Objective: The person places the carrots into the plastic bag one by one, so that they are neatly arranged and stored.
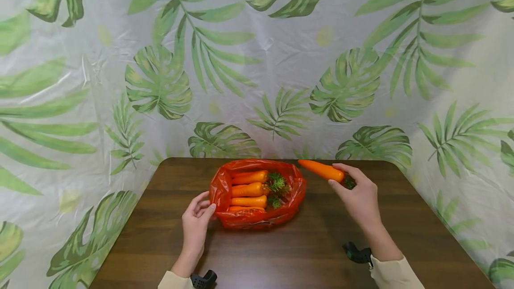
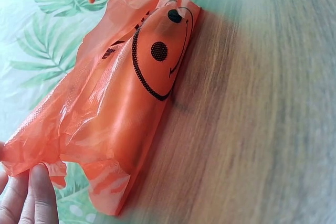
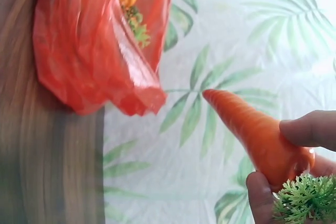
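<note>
My right hand (image 1: 361, 195) pinches a carrot (image 1: 321, 171) near its leafy end, its tip pointing left toward a red plastic bag (image 1: 257, 223). In the right wrist view the carrot (image 3: 252, 132) is raised, with thumb and fingers about its thick end and green leaves (image 3: 307, 200) below. Several more carrots (image 1: 246, 189) lie side by side in the open bag, green tops (image 1: 277, 182) to the right. At the bag's left rim my left hand (image 1: 195, 222) pinches the plastic between thumb and fingers. The left wrist view shows a black smiley print on the bag (image 2: 118, 114).
The bag rests on a dark wooden table (image 1: 281, 258) with rounded far corners. Behind it hangs a pale sheet (image 1: 281, 57) printed with green leaves. Each wrist wears a black strap device (image 1: 357, 253) below a cream sleeve (image 1: 397, 273).
</note>
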The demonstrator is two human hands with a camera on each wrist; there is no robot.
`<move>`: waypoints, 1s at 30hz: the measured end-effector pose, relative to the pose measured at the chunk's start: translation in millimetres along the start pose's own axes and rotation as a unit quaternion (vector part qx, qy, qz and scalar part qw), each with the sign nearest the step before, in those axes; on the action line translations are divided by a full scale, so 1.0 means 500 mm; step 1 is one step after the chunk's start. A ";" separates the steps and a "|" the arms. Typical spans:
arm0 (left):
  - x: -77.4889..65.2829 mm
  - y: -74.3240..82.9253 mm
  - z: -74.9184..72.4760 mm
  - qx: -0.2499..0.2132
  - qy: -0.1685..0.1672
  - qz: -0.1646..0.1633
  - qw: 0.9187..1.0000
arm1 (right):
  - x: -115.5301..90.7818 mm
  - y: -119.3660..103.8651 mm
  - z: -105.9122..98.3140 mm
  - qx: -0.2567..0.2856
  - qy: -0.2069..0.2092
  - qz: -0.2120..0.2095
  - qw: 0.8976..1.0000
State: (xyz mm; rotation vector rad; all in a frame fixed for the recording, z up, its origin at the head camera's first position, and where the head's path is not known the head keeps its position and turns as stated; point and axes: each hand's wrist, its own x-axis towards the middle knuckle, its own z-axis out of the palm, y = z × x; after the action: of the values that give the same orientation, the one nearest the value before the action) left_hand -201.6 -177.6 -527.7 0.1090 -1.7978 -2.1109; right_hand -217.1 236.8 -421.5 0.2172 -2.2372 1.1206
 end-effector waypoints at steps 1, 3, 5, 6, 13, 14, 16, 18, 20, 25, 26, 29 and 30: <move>0.001 0.000 0.000 0.001 0.000 0.000 1.000 | 0.001 -0.002 0.004 0.002 -0.002 0.000 1.000; 0.001 -0.001 0.000 0.002 -0.002 0.002 1.000 | 0.004 -0.006 0.013 0.005 -0.006 0.000 1.000; 0.001 0.000 0.000 0.002 -0.003 0.002 1.000 | 0.006 -0.010 0.022 0.008 -0.010 -0.001 1.000; 0.001 0.000 0.000 0.003 -0.004 0.001 1.000 | 0.007 -0.012 0.026 0.012 -0.013 -0.001 1.000; -0.001 0.004 0.000 -0.001 -0.006 -0.005 1.000 | 0.009 -0.030 0.056 0.029 -0.036 -0.006 0.999; -0.001 0.004 0.000 -0.002 -0.005 -0.005 1.000 | 0.009 -0.032 0.061 0.032 -0.040 -0.006 0.999; 0.000 0.005 0.001 -0.003 -0.003 -0.005 1.000 | 0.010 -0.035 0.071 0.034 -0.046 -0.006 0.998; 0.001 0.006 0.000 -0.002 -0.001 -0.004 1.000 | 0.012 -0.037 0.082 0.038 -0.054 -0.007 0.998; 0.003 0.006 0.001 -0.004 0.001 -0.002 1.000 | 0.014 -0.038 0.094 0.041 -0.061 -0.006 0.997; 0.004 0.005 0.001 -0.010 0.002 0.007 1.000 | 0.019 -0.044 0.119 0.049 -0.082 -0.006 0.995; 0.004 0.004 0.001 -0.011 0.002 0.009 1.000 | 0.019 -0.046 0.123 0.051 -0.087 -0.007 0.995; 0.004 0.002 0.001 -0.015 0.003 0.011 1.000 | 0.019 -0.049 0.136 0.058 -0.099 -0.002 0.993; 0.003 0.001 0.001 -0.016 0.004 0.011 1.000 | 0.019 -0.050 0.140 0.060 -0.103 0.000 0.993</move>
State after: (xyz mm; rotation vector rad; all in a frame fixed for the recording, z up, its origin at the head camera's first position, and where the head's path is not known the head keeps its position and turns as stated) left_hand -203.2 -177.7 -526.8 0.0870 -1.7512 -2.1205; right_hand -246.7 168.3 -430.6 0.3997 -2.3496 1.2851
